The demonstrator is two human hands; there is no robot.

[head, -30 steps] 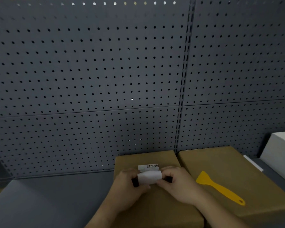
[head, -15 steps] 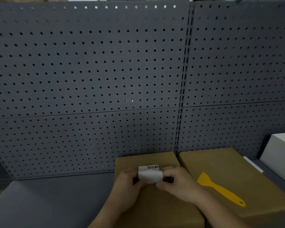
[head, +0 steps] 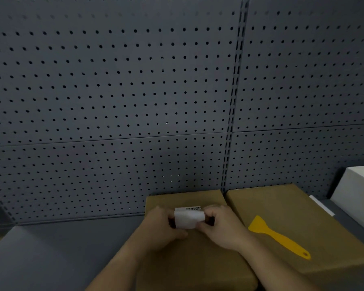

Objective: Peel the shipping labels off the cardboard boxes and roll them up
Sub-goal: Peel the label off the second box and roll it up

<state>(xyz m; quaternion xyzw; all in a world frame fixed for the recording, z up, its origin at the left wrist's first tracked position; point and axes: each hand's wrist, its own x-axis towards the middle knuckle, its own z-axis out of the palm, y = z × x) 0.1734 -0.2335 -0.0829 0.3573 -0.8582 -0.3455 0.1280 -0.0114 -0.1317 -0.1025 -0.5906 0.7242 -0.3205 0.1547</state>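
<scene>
Rolling the peeled label between both hands over the left box, barcode end still loose, rolling nearly finished

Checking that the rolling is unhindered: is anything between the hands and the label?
Nothing visible. The left hand and right hand pinch the label at its two ends; the scraper lies apart on the right box.

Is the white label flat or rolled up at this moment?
Partly rolled: the label curves between left hand and right hand, its barcode edge still flat.
</scene>
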